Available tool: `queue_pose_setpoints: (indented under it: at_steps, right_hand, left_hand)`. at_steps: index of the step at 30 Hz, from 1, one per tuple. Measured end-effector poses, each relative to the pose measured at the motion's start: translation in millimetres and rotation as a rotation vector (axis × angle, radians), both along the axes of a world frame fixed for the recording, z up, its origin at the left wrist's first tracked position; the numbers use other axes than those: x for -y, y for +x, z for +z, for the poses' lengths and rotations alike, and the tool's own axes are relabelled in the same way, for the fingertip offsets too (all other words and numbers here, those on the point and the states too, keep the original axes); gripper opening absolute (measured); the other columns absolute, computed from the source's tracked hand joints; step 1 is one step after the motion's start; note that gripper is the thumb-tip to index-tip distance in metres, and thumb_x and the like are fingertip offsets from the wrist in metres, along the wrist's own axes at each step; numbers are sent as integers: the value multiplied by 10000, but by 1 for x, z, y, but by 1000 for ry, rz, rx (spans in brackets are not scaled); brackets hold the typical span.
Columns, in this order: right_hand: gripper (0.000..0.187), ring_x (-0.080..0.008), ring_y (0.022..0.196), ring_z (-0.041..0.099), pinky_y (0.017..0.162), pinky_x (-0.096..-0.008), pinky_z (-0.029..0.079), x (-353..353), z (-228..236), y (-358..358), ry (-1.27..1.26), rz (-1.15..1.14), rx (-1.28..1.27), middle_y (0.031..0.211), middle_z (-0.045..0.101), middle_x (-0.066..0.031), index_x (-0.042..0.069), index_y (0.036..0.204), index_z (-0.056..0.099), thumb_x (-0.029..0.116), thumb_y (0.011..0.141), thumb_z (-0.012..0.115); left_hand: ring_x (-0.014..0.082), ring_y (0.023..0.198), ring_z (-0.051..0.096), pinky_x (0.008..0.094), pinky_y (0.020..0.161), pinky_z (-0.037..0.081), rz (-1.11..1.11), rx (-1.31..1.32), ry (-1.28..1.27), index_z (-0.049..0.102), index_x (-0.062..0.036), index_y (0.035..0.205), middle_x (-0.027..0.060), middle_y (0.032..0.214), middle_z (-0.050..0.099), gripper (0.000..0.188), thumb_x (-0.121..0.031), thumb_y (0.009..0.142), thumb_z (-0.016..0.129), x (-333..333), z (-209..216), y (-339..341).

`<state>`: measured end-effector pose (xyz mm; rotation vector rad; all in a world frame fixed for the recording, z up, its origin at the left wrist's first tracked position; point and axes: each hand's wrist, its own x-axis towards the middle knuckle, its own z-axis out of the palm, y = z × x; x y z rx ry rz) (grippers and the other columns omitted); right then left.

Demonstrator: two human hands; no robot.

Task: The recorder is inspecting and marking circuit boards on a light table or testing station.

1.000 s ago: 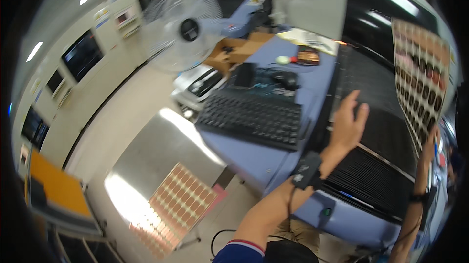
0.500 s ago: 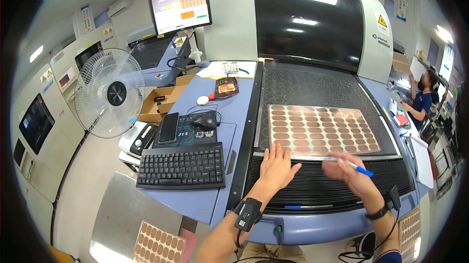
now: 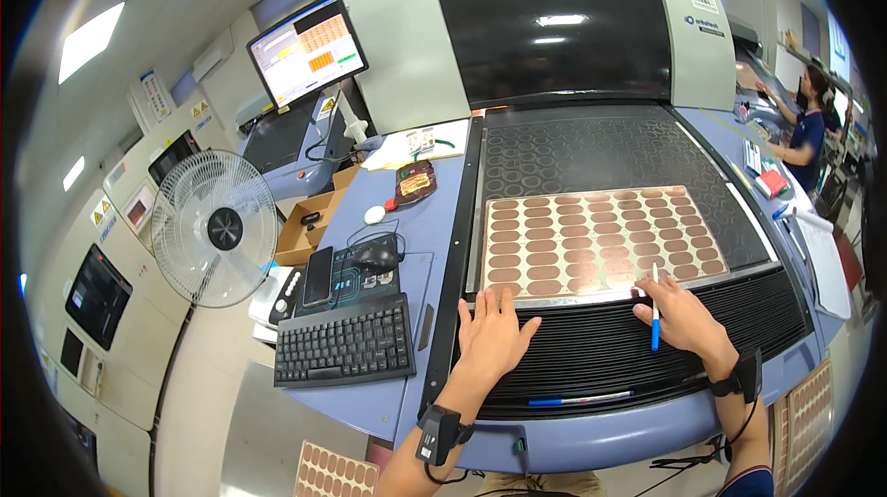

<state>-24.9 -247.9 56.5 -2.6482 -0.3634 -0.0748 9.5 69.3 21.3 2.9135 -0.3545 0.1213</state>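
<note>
A flat panel (image 3: pixel 591 238) with rows of copper-coloured ovals lies on the black patterned bed (image 3: pixel 564 151) of a large machine. My left hand (image 3: pixel 492 335) is spread, palm down, its fingertips at the panel's near left corner. A white pen with a blue end (image 3: pixel 655 331) sits in my right hand (image 3: pixel 682 317), its blue end pointing toward me. The fingertips of that hand are at the panel's near edge, right of its middle. In front of the panel runs a black ribbed cover (image 3: pixel 564 358), on which a second blue and white pen (image 3: pixel 580 399) rests.
To the left are a keyboard (image 3: pixel 344 342), a mouse (image 3: pixel 377 255), a phone (image 3: pixel 318 275), a monitor (image 3: pixel 308 49) and a standing fan (image 3: pixel 217 229). More oval-patterned panels (image 3: pixel 334 471) lie low at the left, others (image 3: pixel 806 418) low at the right. Another person (image 3: pixel 806 137) works at the far right.
My right hand has come down to the panel's near edge, and the pen has turned from slanting sideways to pointing toward me. My left hand remains at the near left corner.
</note>
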Motion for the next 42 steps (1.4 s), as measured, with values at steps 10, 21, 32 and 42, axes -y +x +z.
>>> queue_pose_setpoints:
  at_steps: [10,21,32,42]
  right_hand:
    - [546,-524,1208,580,1082,-540,455,-11,3,-2,-26,87,42,1159,660,-327,-14,1289,567,461,1019,574]
    - [516,-523,1165,601,1113,-573,416,6,-21,3,-49,152,186,1077,660,-354,-70,1185,564,417,1015,590]
    - [502,-496,1145,609,1106,-574,421,7,-18,7,-50,126,187,1026,659,-332,-68,1186,570,403,1014,598]
    - [401,-497,1024,627,1125,-589,390,-2,-3,8,351,104,120,994,666,-262,31,1288,549,257,976,660]
  left_hand:
    - [422,1374,497,607,1171,314,27,-2,-198,487,37,1428,292,1419,559,696,-492,989,598,-23,36,-18]
    - [386,958,711,439,899,539,538,382,93,665,43,1234,259,1047,727,439,-281,940,700,-189,31,-144]
    - [348,1003,704,429,897,521,540,251,-73,676,41,1231,218,1045,742,454,-250,889,746,-179,74,-81]
    - [313,982,737,392,868,561,192,113,-241,714,30,1181,185,1028,763,522,-420,917,695,-157,19,235]
